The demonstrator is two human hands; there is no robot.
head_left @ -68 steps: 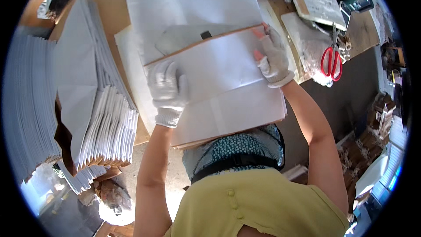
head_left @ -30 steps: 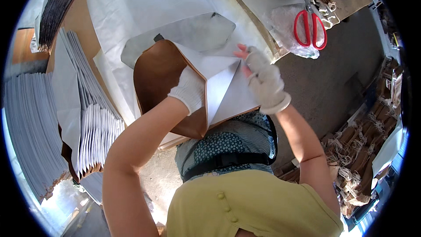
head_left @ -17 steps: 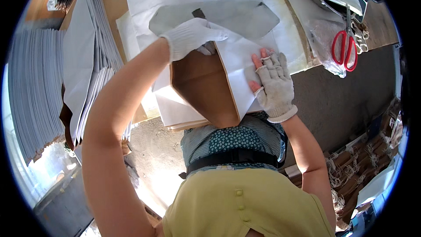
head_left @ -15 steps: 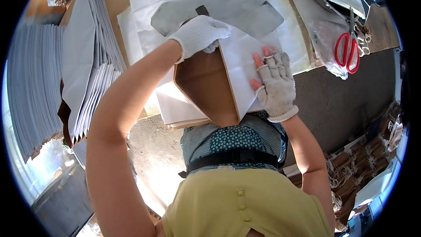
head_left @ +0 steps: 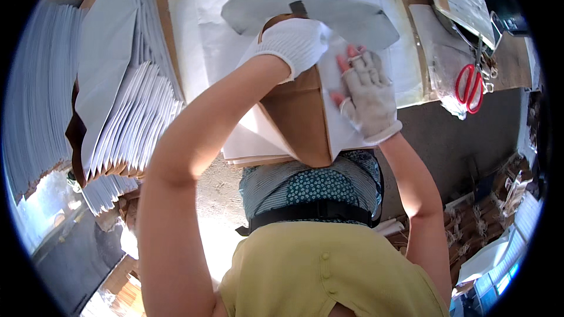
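Note:
A paper bag, white outside and brown inside, lies partly opened out on the table before me. My left hand, in a white knitted glove, is closed over its upper part. The fingers curl down at the bag's right-hand fold and are mostly hidden by the glove. To the right, my right hand rests flat with fingers spread on the bag's white side. Its worn glove leaves the fingertips bare. Beyond both hands lies a grey flat plate with cut corners and a short dark tab.
Tall stacks of folded white paper and fanned white-and-brown sheets stand at the left. Red-handled scissors hang over the table's right edge beside clear plastic. Bundles tied with string lie low at the right.
My left hand has moved right across the bag, and its fingers have turned down out of sight. The bag's brown opening looks narrower. The right hand stays flat; the whole view has shifted slightly.

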